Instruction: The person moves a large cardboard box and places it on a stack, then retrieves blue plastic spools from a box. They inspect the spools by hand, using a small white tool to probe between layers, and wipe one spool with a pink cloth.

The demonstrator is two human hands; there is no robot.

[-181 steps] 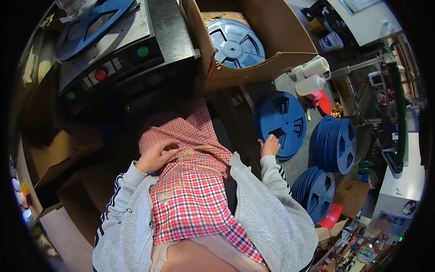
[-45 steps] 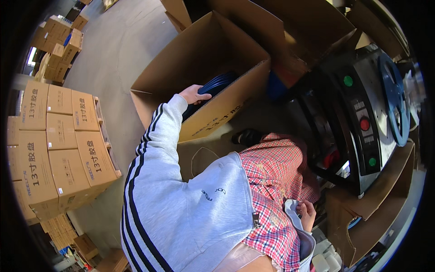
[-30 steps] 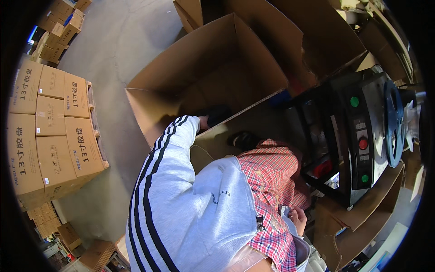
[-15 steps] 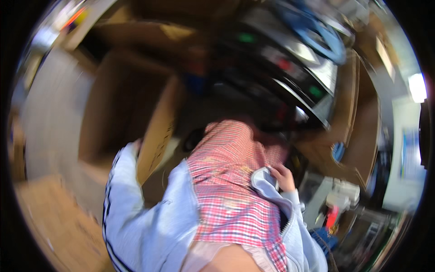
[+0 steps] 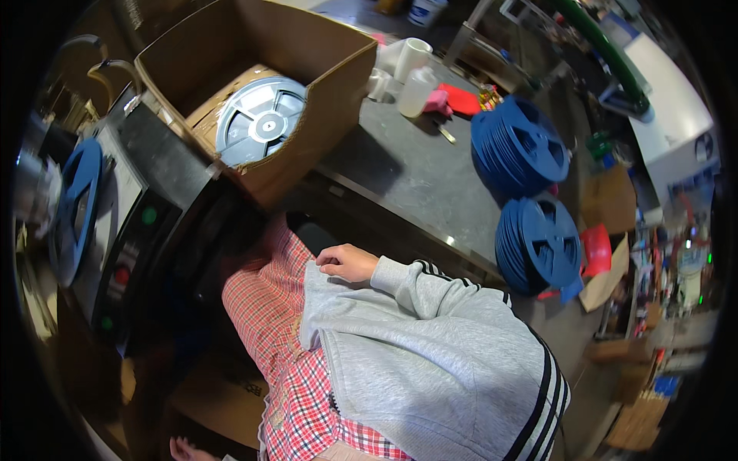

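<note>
At the far left, a blue plastic reel [image 5: 75, 207] is seen mounted edge-on on a black machine with round coloured buttons [image 5: 142, 230]. At the bottom edge, a few fingers of the left hand [image 5: 184, 448] are visible; whether they are spread or curled cannot be told, and nothing is seen held in them. Above the machine, an open brown cardboard box [image 5: 307, 131] is set on the edge of a dark grey workbench [image 5: 415, 177]; inside it a pale grey plastic reel [image 5: 260, 121] is laid flat, its face turned upward toward the camera.

Near the middle, the right hand [image 5: 347, 263] is seen loosely curled, fingers bent and resting against the edge of a grey zip jacket with striped sleeves [image 5: 430, 361], where it lies over a red checked shirt [image 5: 288, 361]. Only cloth is touched; no object is gripped. The hand is kept below the bench edge, near the box but well apart from the grey reel.

Farther right on the bench, a white paper cup [image 5: 412, 58], a white plastic bottle [image 5: 417, 91] and a red cloth [image 5: 460, 100] are grouped. Beyond them, two stacks of blue plastic reels [image 5: 521, 146] [image 5: 538, 244] are stood on edge, faces toward the person.
</note>
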